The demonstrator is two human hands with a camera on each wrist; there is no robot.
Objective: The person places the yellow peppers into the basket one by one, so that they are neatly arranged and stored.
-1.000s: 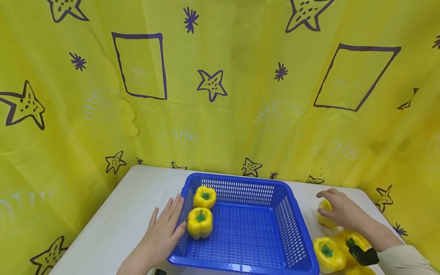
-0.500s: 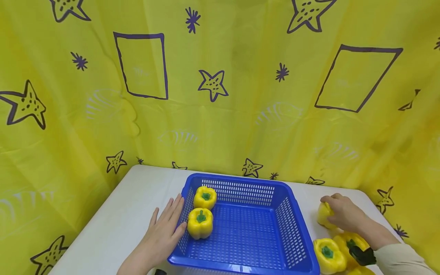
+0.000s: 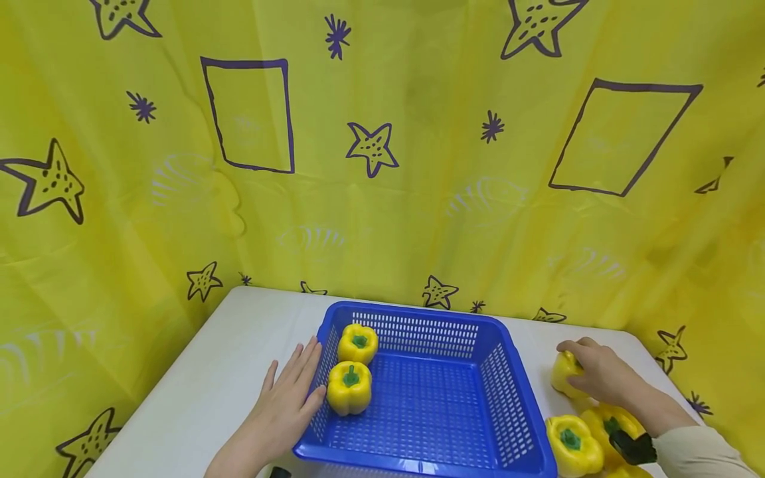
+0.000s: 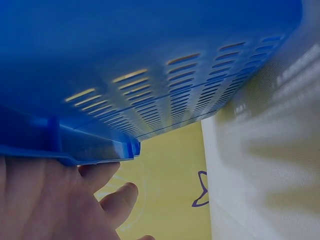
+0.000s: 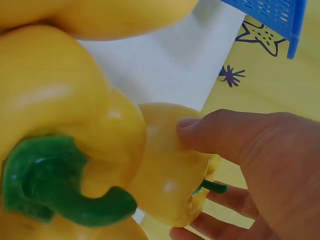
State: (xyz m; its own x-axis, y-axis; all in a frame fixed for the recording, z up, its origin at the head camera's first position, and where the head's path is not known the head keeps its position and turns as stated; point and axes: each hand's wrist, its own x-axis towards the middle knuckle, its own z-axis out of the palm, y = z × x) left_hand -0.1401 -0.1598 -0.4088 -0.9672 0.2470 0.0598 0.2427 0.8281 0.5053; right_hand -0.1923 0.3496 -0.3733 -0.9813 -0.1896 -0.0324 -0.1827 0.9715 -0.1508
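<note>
A blue plastic basket (image 3: 427, 408) stands on the table with two yellow bell peppers at its left side, a rear one (image 3: 352, 352) and a front one (image 3: 348, 398). My left hand (image 3: 281, 415) rests on the basket's left rim, fingers extended; the left wrist view shows them beneath the rim's lip. To the right of the basket, my right hand (image 3: 606, 375) grips another yellow bell pepper (image 3: 563, 376). In the right wrist view its thumb (image 5: 215, 132) lies on one side of that pepper and fingers reach round the far side, by the green stem (image 5: 212, 187).
Several more yellow bell peppers, among them one by the basket (image 3: 575, 455), cluster at the table's front right, below my right forearm. White tabletop (image 3: 197, 385) extends left of the basket. A yellow patterned curtain (image 3: 394, 219) hangs behind and at both sides.
My right hand has closed its fingers around the far right bell pepper, which it was reaching over a second ago. My left hand stays in place on the basket rim.
</note>
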